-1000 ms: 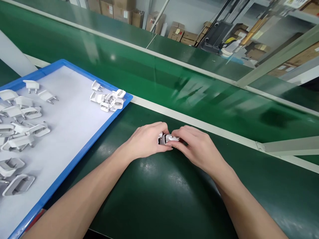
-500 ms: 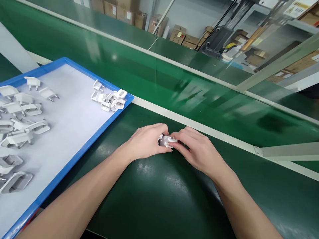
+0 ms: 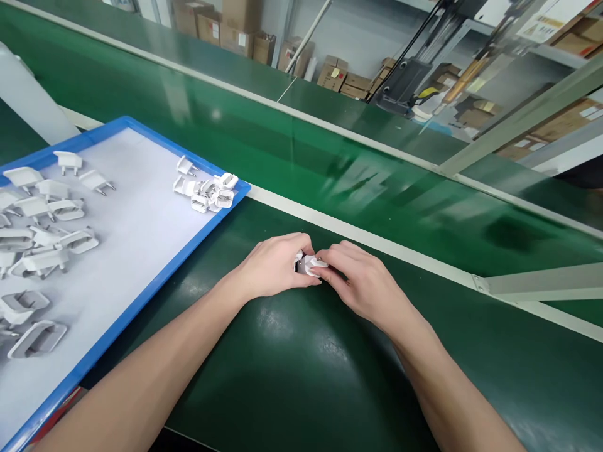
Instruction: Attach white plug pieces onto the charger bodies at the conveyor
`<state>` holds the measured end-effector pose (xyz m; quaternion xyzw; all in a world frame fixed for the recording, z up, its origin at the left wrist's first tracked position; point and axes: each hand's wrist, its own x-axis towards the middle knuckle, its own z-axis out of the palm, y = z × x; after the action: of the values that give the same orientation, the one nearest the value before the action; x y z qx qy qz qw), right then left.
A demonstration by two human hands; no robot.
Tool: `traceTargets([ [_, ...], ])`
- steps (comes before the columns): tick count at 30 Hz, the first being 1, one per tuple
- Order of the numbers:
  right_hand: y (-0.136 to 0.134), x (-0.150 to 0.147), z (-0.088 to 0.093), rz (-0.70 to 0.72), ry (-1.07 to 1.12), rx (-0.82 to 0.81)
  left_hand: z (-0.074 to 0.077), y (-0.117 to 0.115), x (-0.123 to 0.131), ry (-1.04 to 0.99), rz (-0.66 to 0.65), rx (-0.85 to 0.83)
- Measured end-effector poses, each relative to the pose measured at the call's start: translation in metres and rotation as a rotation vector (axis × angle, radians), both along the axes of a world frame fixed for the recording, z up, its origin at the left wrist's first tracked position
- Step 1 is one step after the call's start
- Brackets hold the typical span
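Both hands meet over the dark green table [image 3: 292,370], pinching one small white plug part [image 3: 308,264] between their fingertips. My left hand [image 3: 273,267] grips its left side with curled fingers. My right hand [image 3: 360,279] presses on its right side, thumb and forefinger closed on it. Most of the part is hidden by the fingers; a dark face shows on its left end.
A blue-rimmed tray [image 3: 155,276] with a white liner lies to the left, holding several loose white plug parts [image 3: 47,232] and a small cluster of plug parts [image 3: 205,188] at its far corner. A green conveyor belt [image 3: 330,163] runs behind. Cardboard boxes [image 3: 343,72] stand beyond it.
The hands have stayed together on the plug part, shifting slightly left and up. The fingers have closed a little more over it. The view has drifted a bit.
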<state>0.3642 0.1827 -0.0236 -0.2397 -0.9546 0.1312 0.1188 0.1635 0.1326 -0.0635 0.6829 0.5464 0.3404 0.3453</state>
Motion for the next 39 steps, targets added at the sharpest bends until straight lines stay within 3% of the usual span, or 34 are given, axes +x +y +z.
traceTargets([
  [6,0.002,0.002,-0.020,-0.111,0.194,-0.116,-0.001,0.001,-0.001,-0.046,0.016,-0.023],
  [11,0.014,0.007,-0.034,-0.417,0.495,-0.414,-0.002,0.006,-0.002,-0.067,0.021,0.013],
  [14,0.042,0.010,-0.026,-0.628,0.664,-0.430,0.000,0.010,-0.002,-0.057,0.045,0.017],
  [17,0.088,0.007,-0.015,-0.749,0.812,-0.307,0.000,0.014,-0.002,-0.037,0.066,0.033],
  [21,0.143,-0.002,-0.012,-0.819,0.920,-0.322,-0.002,0.019,-0.005,-0.030,0.045,0.039],
  [24,0.161,0.002,-0.018,-0.846,0.868,-0.378,-0.003,0.020,-0.006,-0.047,0.038,0.010],
  [31,0.165,0.046,-0.035,-0.883,0.734,-0.300,-0.006,0.015,0.003,-0.097,0.107,0.037],
  [39,0.169,0.082,-0.056,-0.843,0.801,-0.296,-0.005,0.008,0.006,-0.104,0.104,-0.019],
])
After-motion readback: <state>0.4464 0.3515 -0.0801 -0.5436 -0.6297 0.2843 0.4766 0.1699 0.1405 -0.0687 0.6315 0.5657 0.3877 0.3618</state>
